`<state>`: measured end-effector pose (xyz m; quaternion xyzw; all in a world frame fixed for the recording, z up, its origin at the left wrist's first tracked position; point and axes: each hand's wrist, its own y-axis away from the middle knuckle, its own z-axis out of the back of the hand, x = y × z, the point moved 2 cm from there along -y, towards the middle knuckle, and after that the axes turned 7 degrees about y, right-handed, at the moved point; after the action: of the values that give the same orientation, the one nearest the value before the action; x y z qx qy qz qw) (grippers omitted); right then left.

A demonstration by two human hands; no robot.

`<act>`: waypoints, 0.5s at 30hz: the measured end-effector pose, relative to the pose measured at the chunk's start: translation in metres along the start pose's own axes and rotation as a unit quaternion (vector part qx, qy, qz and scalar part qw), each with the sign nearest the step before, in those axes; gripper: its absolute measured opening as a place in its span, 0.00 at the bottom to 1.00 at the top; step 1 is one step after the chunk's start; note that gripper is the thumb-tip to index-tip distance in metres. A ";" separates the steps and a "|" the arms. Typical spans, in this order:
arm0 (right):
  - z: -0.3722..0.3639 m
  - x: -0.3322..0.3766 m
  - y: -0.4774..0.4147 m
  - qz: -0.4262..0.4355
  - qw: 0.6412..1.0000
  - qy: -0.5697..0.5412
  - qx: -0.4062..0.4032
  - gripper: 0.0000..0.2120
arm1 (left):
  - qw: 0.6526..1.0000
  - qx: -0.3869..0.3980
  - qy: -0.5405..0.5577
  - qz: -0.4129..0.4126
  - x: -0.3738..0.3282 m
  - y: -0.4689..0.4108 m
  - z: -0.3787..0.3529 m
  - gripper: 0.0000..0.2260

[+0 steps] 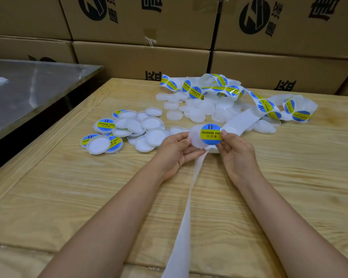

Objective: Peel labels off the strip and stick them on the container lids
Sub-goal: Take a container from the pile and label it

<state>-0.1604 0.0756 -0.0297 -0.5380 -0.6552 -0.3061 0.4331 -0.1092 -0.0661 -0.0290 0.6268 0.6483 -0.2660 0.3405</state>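
Head view of a wooden tabletop (68, 187), with both forearms entering from 6 o'clock. Just above centre, the left hand (176, 146) curls its fingers round the left rim of a white plastic lid (195, 140) and holds it clear of the wood. The right hand (236, 152) pinches the right edge of a round blue-and-yellow "Soldering Paste" label (211, 134) between thumb and fingers. The label lies across the lid's face, offset toward 3 o'clock; whether it is fully pressed down cannot be told.

The bare backing strip (186, 217) runs from the 6 o'clock edge up between the hands. From there it continues toward 1 o'clock into a loose tangle of strip (229, 90) that carries many labels.

Beneath and beside that tangle lies a heap of unlabelled lids (201, 109). At 10 o'clock from the hands is a second heap (141, 127) — a few labelled lids (106, 125) at its left side, the rest showing plain white.

Printed cardboard boxes (141, 59) are stacked along 12 o'clock. A steel table (28, 87) stands at 9 to 10 o'clock, apart from the wooden one.
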 end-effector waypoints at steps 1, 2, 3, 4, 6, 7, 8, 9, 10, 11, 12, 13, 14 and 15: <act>0.001 0.000 0.000 -0.007 1.000 0.006 0.008 0.11 | 1.000 0.006 -0.005 0.001 0.000 0.000 0.000 0.11; 0.001 -0.001 -0.001 -0.013 1.000 0.013 0.011 0.11 | 1.000 0.009 -0.013 0.003 0.000 0.000 0.000 0.12; 0.002 -0.002 -0.001 -0.018 1.000 0.021 0.011 0.10 | 1.000 0.012 -0.022 0.005 0.001 0.001 0.000 0.12; 0.003 -0.003 -0.001 -0.022 0.999 0.028 0.010 0.09 | 0.999 0.015 -0.029 0.005 0.001 0.001 0.000 0.12; 0.003 -0.004 -0.002 -0.028 0.999 0.034 0.005 0.09 | 0.999 0.021 -0.034 0.005 0.001 0.001 0.000 0.11; 0.003 -0.004 -0.002 -0.030 0.999 0.036 0.003 0.09 | 0.999 0.025 -0.034 0.004 0.001 0.001 -0.001 0.11; 0.002 -0.004 -0.002 -0.032 0.999 0.039 0.003 0.09 | 0.999 0.029 -0.034 0.003 0.001 0.002 -0.001 0.11; 0.001 -0.005 -0.002 -0.032 0.999 0.041 0.005 0.09 | 0.999 0.032 -0.034 0.003 0.001 0.002 -0.002 0.10; 0.001 -0.005 -0.001 -0.031 0.999 0.042 0.006 0.09 | 0.999 0.033 -0.034 0.003 0.001 0.002 -0.002 0.10; 0.000 -0.005 -0.001 -0.030 0.999 0.041 0.007 0.09 | 0.999 0.034 -0.035 0.003 0.002 0.002 -0.002 0.10; 0.000 -0.005 0.000 -0.029 0.999 0.039 0.006 0.09 | 0.999 0.033 -0.036 0.003 0.002 0.002 -0.002 0.11; 0.000 -0.004 0.000 -0.027 0.999 0.038 0.006 0.09 | 0.999 0.032 -0.036 0.003 0.002 0.002 -0.002 0.11; 0.000 -0.004 -0.001 -0.027 0.999 0.038 0.005 0.09 | 0.999 0.031 -0.035 0.003 0.002 0.002 -0.002 0.11; 0.000 -0.004 -0.001 -0.026 0.999 0.039 0.004 0.08 | 0.999 0.030 -0.034 0.003 0.002 0.002 -0.002 0.11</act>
<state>-0.1609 0.0737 -0.0333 -0.5067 -0.6529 -0.3353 0.4523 -0.1073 -0.0632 -0.0287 0.6292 0.6261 -0.3057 0.3445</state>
